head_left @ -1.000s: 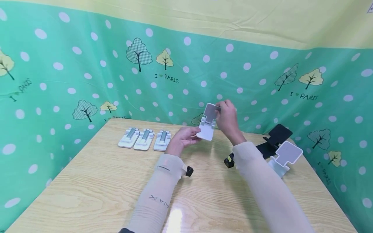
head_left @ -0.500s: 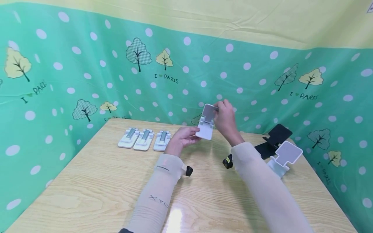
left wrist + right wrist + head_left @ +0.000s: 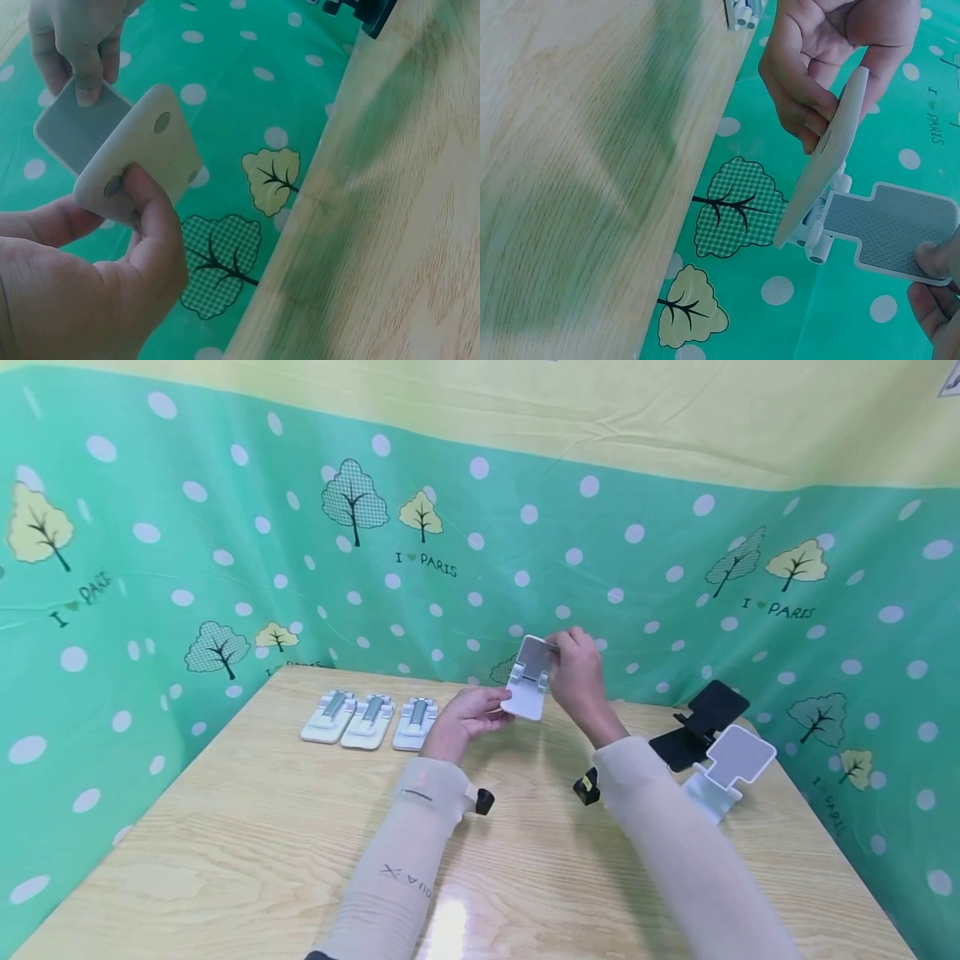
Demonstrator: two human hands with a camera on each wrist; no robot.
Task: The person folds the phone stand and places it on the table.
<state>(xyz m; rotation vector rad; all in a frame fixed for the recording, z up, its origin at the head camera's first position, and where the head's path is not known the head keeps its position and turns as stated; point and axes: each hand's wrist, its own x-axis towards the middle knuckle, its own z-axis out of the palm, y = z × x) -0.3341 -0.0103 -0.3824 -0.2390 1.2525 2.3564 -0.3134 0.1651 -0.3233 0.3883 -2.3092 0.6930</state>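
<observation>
A white folding phone stand (image 3: 523, 700) is held up above the far part of the table, unfolded at its hinge. My left hand (image 3: 468, 714) pinches its white base between thumb and fingers. At the upper plate, which carries a grey textured pad (image 3: 896, 225), my right hand (image 3: 577, 672) pinches the edge. The left wrist view shows the underside of the base (image 3: 146, 142) with small round grey feet. Both plates stand at an angle to each other in the right wrist view.
On the table's left lie three folded white phone stands (image 3: 369, 722) in a row. An unfolded black phone stand (image 3: 716, 708) and an unfolded white one (image 3: 741, 756) stand at the right. A green polka-dot cloth (image 3: 480, 577) hangs behind the table (image 3: 225, 860).
The held phone stand has shifted slightly left. Its upper plate and my right hand have come down a little, while my left hand keeps its grip on the base.
</observation>
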